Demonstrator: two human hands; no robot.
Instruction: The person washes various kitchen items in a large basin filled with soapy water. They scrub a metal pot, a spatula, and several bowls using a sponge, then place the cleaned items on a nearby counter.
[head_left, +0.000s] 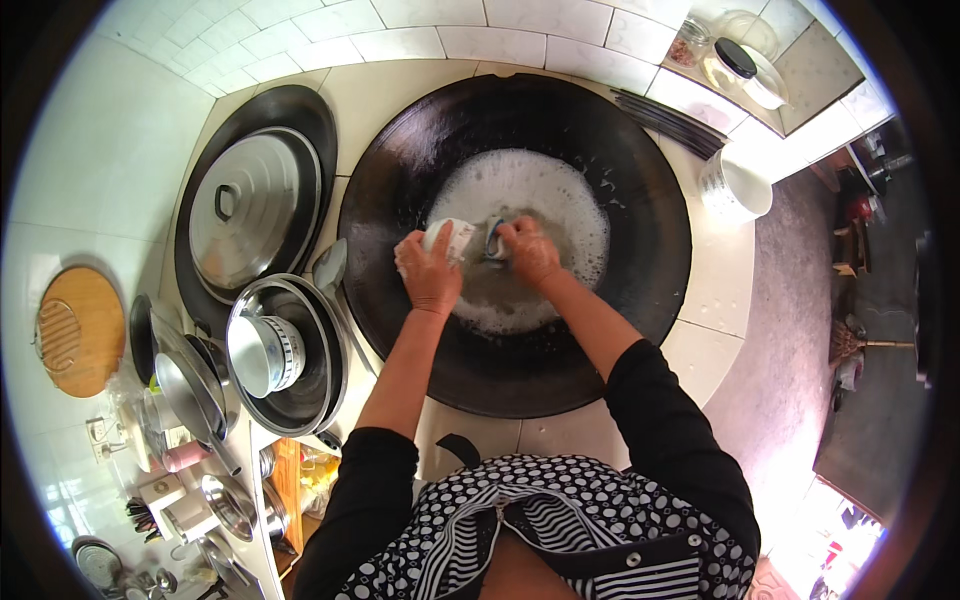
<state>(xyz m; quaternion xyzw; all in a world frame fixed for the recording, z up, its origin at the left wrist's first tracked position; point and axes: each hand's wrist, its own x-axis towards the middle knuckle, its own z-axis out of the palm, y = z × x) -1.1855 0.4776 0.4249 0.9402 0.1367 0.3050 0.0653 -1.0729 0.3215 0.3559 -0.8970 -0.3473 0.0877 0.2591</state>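
A large black wok (517, 382) is set into the tiled counter before me, with foamy, cloudy water (517, 176) at its bottom. Over the left part of the foam, my left hand (431, 274) grips a white patterned bowl (455, 238), which is tilted on its side. My right hand (534, 251) pinches a pale cloth with a blue edge (495, 241), just right of the bowl and apart from it. Suds cling to both hands. The bowl's inside is partly hidden by its tilt and my fingers.
Left of the wok, a metal lid (251, 217) rests on another black pan (202, 142). Stacked white bowls (255, 356) sit in a metal basin (322, 405), beside a spatula (330, 264). On the right stand a white container (735, 187) and dark chopsticks (667, 124). A tiled wall (495, 45) rises behind.
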